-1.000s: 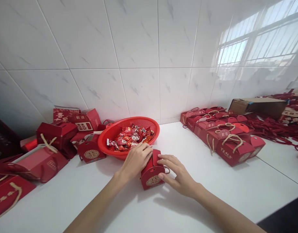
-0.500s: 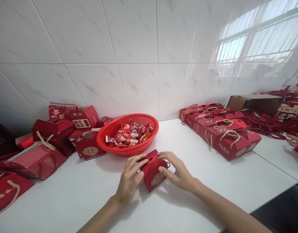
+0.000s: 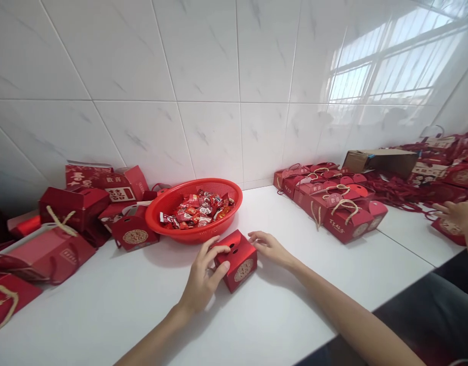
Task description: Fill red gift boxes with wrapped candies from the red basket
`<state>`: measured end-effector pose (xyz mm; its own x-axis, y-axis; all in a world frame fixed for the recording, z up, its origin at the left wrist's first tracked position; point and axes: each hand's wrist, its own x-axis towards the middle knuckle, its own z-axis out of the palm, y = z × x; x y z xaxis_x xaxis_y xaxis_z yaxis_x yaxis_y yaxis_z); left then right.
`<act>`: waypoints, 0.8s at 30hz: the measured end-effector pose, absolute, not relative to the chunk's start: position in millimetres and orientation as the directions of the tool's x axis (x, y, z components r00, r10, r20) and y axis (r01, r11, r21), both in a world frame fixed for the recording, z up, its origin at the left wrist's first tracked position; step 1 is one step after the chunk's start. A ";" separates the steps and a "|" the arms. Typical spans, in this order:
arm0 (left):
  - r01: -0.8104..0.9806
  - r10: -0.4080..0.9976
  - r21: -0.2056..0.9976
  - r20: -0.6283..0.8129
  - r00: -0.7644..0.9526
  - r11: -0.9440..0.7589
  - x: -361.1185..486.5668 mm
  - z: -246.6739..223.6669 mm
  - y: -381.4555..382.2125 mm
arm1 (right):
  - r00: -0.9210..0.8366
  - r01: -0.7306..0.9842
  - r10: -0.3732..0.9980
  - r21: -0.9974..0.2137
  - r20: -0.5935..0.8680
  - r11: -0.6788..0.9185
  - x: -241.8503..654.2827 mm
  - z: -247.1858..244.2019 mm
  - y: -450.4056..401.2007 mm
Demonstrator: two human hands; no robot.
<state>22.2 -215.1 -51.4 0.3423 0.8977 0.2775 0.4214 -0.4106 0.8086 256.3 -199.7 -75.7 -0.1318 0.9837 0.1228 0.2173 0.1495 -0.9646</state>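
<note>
A small red gift box [image 3: 244, 270] with a gold round emblem on its front stands on the white table [image 3: 173, 315]. Two dark holes show in its top, and the top flaps lie nearly flat. My left hand [image 3: 205, 274] grips the box from the left, its fingers over the top and its thumb at the front edge. At the right rear side of the box is my right hand [image 3: 271, 249], fingers stretched out and apart; I cannot tell whether the fingertips touch it. Just behind stands a red plastic basket [image 3: 153, 216] of wrapped candies [image 3: 197, 209].
Several red gift boxes [image 3: 75, 211] are heaped on the left. More boxes with rope handles [image 3: 344, 223] stand in rows at the right, before a cardboard box [image 3: 380, 161] and dark red ribbons [image 3: 394, 190]. Another person's hand [image 3: 457, 213] holds a red box at the far right.
The raised, rounded top flaps of the box have come down nearly flat. My right hand has drawn back from the front of the box to its right rear side. The view has turned slightly right.
</note>
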 end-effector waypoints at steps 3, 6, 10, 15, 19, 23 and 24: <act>0.509 0.897 0.754 0.245 0.369 -0.415 18.2 -43.7 -207.6 | -0.107 -0.031 0.992 -0.998 0.065 0.062 258.8 -64.9 -199.2; 0.579 0.893 0.701 0.199 0.404 -0.418 16.2 -33.4 -204.5 | -0.069 -0.291 0.997 -0.957 0.041 0.019 262.0 -46.7 -202.3; 0.589 0.894 0.702 0.159 0.419 -0.400 19.1 -21.8 -203.7 | -0.068 -0.404 0.995 -0.914 0.078 0.044 262.2 -20.4 -211.5; 0.459 0.919 0.813 0.220 0.327 -0.357 22.8 -2.3 -198.8 | -0.090 -0.243 0.976 -0.954 0.200 0.173 256.2 9.7 -222.4; 0.269 0.926 0.930 0.148 0.346 -0.250 25.1 32.1 -202.2 | -0.117 -0.091 0.964 -0.969 0.240 0.230 248.5 28.7 -224.9; 0.023 0.883 0.970 0.210 0.419 -0.242 40.5 65.4 -212.7 | -0.151 0.039 0.960 -0.969 0.235 0.243 236.5 37.9 -227.0; -0.017 0.866 0.972 0.215 0.451 -0.232 46.7 70.4 -215.4 | -0.163 0.061 0.957 -0.965 0.241 0.253 233.4 38.8 -227.8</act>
<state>46.7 -215.4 70.4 0.4509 0.8663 0.2148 -0.0170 -0.2323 0.9725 233.4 -227.8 38.8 -0.1628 0.9568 0.2410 0.0606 0.2535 -0.9654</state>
